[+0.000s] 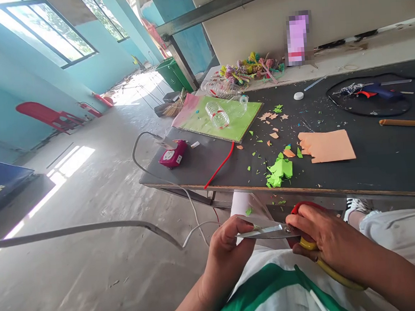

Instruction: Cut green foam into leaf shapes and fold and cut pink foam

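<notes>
My right hand (321,235) is closed round the red and yellow handles of a pair of scissors (269,231), held over my lap below the table edge. The blades point left and look nearly closed. My left hand (228,251) pinches a small green piece (257,227) at the blade tips; the piece is too small to name. A pile of green paper cut-outs (278,171) lies on the dark table (389,161) just above my hands, with an orange paper sheet (327,145) to its right.
On the table lie a green sheet (198,118) with clear plastic bottles (217,113), a pink power strip (174,154) with a red wire (220,165), a blue glue gun (377,89), a wooden stick (404,123) and paper scraps. Green bins (173,72) and red chairs (48,115) stand beyond.
</notes>
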`<state>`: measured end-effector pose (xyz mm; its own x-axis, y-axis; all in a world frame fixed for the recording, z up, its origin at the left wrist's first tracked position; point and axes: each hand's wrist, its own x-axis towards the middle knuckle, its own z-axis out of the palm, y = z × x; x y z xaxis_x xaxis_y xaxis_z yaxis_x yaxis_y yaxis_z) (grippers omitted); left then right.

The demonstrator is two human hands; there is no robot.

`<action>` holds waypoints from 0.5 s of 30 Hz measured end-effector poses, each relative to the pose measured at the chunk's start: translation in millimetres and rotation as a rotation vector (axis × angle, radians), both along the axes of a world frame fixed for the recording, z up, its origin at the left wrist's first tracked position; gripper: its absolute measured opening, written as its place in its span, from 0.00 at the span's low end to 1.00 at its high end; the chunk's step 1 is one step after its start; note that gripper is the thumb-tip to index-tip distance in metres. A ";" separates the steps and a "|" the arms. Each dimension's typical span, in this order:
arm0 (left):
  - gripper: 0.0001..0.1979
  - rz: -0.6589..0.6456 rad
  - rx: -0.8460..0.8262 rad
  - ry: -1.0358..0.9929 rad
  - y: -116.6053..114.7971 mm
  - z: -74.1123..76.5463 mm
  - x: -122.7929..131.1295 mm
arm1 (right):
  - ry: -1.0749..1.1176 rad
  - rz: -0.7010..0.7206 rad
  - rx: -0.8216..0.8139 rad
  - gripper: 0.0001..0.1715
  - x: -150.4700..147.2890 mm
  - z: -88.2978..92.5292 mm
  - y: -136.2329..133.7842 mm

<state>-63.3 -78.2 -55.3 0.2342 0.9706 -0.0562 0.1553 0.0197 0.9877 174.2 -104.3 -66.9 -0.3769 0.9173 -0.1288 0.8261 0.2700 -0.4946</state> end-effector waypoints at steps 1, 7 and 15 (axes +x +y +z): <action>0.02 0.002 -0.035 -0.016 -0.6 1.7 1.3 | -0.001 0.001 -0.018 0.13 -0.2 0.9 0.0; 0.04 0.047 -0.205 -0.138 -2.6 9.1 7.1 | 0.026 0.005 -0.090 0.14 -1.4 4.6 0.9; 0.07 0.089 -0.217 -0.108 -1.7 7.5 6.3 | 0.078 0.002 -0.101 0.16 2.2 5.3 1.2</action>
